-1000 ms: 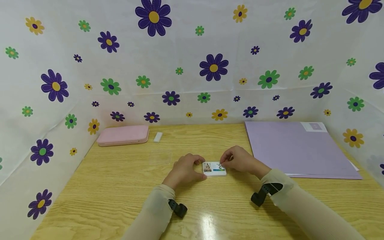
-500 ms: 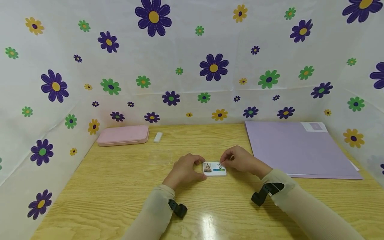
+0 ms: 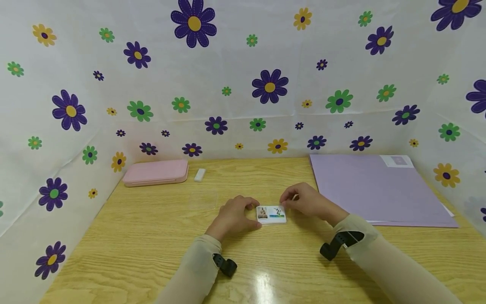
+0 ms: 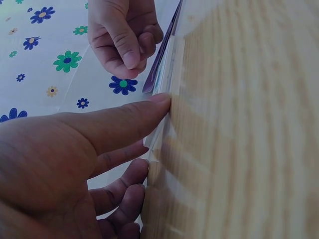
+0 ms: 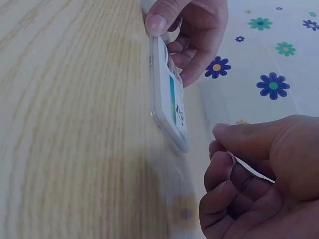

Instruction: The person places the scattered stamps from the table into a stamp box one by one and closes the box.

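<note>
- Card (image 3: 275,214), head view: laid flat on the wood-grain table (image 3: 133,240), between both hands, photo print at left, coloured print at right
- Left hand (image 3: 233,215), head view: thumb and forefinger parted, card's left end gripped between them
- Right hand (image 3: 305,202), head view: fingers curled narrow, tips held right at card's far right corner; contact can't be told from here
- Table, head view: pink case (image 3: 155,173) and small white block (image 3: 200,175) placed at back left, clear flat piece (image 3: 203,199) nearer; purple folder (image 3: 379,190) placed at right
- Left wrist view: card seen edge-on, left thumb tip pressed to its edge; remaining left fingers bent behind; right hand seen beyond, fingers folded in
- Right wrist view: card seen slanted with clear rim along its underside, far end held by left hand; right fingers curled, thumb brought close to forefinger, set apart from the card
- Flowered cloth (image 5: 291,74) seen behind both hands there
</note>
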`<state>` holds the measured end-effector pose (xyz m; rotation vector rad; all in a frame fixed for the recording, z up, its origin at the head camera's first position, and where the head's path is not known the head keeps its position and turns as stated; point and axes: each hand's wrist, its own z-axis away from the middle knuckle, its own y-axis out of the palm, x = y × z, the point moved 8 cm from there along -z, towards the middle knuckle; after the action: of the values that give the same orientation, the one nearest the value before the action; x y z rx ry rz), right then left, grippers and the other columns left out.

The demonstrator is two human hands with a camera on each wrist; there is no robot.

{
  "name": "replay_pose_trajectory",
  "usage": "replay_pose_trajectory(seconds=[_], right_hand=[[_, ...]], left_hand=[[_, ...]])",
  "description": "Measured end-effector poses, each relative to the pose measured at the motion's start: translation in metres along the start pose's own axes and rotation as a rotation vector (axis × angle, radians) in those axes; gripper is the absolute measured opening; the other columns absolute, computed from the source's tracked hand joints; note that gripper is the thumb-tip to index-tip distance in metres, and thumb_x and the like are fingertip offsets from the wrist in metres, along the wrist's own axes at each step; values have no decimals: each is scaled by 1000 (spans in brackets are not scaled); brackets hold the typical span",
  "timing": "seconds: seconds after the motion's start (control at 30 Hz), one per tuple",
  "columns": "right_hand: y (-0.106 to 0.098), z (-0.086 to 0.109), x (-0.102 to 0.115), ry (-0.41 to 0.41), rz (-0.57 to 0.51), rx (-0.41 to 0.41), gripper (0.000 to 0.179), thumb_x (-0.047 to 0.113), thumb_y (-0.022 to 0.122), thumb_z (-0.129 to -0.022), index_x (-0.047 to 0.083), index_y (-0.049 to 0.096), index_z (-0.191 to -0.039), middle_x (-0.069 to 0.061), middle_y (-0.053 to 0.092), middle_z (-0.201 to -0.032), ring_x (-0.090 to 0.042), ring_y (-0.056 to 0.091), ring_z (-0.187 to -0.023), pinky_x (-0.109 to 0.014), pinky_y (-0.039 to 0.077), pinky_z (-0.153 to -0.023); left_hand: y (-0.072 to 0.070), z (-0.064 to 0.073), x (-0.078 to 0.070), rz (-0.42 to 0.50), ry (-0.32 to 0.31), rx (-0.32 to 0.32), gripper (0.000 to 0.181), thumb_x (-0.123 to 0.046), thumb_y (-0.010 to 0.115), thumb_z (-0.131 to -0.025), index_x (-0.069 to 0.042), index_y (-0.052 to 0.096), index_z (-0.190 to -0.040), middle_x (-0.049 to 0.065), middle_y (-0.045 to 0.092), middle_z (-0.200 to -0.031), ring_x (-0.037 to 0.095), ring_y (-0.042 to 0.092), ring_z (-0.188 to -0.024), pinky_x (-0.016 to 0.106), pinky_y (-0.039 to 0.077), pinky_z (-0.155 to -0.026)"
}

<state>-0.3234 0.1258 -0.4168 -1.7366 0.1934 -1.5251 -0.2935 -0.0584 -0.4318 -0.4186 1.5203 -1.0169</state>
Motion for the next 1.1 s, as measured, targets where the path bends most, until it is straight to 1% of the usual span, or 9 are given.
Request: replay_pose_trajectory(seconds=[0.13,0.23,0.43,0.5,0.77,0.97,1.1], right_hand=[[-3,-1,1,4,-19,-6,7,7,67,-94,4,73,-96,-2,66,-88,-19,54,-77,-31,47,-65],[-6,-2,2,15,-27,-12,10,9,65,-96,4,73,-99,-2,66,-90,-19,55,-78,-31,48,-67],[-11,-3,12,-11,-62,-19,14,9,63,-97,1,71,-104,-7,66,-94,-20,57,-79,-33,50,-70],[-12,-4,15,-8,-71,-21,15,9,63,-97,0,71,-105,-7,66,-94,-21,57,-78,-35,50,-70],[-12,-11,23,-13,-60,-32,15,11,64,-97,1,72,-106,-11,67,-97,-21,58,-78,-35,50,-72],[-9,-15,35,-28,-41,-29,15,11,64,-97,2,72,-107,-9,68,-98,-20,58,-81,-35,49,-74],[-6,-18,42,-45,-49,-19,16,12,63,-98,3,72,-107,-10,68,-101,-21,59,-85,-35,50,-77]], left_hand=[[1,0,1,-1,3,-1,53,-31,87,-76,-20,67,-124,-2,59,-107,21,55,-100,46,41,-90],[1,-1,3,0,8,-2,54,-31,87,-76,-20,67,-124,-3,60,-107,21,55,-101,46,42,-91],[2,-2,4,4,16,-3,55,-32,87,-76,-20,67,-125,-3,60,-108,21,55,-103,46,41,-91],[1,-1,4,2,15,-4,55,-32,87,-76,-20,67,-125,-2,60,-108,22,55,-103,47,41,-91],[2,-2,4,1,11,2,55,-32,87,-76,-20,67,-125,-2,60,-108,22,55,-103,46,42,-92],[2,-2,6,5,13,0,55,-33,87,-76,-20,67,-125,-2,60,-108,21,55,-103,46,42,-93],[2,-2,6,6,13,0,55,-33,87,-76,-19,66,-126,-2,60,-109,22,55,-104,47,41,-93]])
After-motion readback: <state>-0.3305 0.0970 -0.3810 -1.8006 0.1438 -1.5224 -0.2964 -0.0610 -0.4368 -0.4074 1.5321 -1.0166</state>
